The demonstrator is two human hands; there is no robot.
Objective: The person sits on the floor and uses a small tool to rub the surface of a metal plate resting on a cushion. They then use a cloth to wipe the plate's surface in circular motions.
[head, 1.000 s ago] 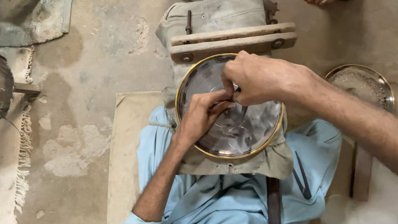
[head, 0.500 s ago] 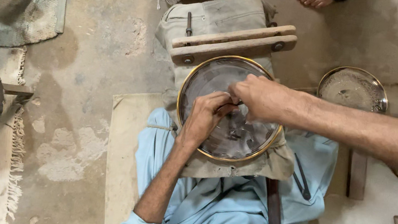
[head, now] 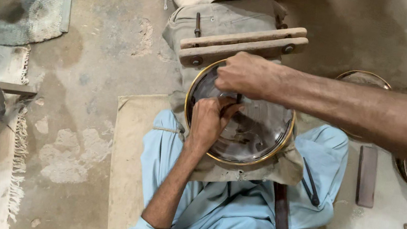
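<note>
The round tray [head: 255, 136] with its brass rim lies on a cloth pad over the person's lap, its far edge just beside the wooden clamp [head: 243, 44]. The left hand [head: 209, 121] rests on the tray, fingers curled around a thin tool [head: 238, 99]; the right hand [head: 243, 74] is closed in a fist at the tool's top, near the far rim. Bare floor [head: 90, 69] lies open to the left, while a second tray [head: 365, 80] and a bar [head: 366, 176] sit to the right.

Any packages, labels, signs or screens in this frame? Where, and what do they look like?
None in view: no package, label, sign or screen.
Nearest thing to the hands: round shiny metal plate with a gold rim, on the lap, under the left hand and right hand; no label on it.
</note>
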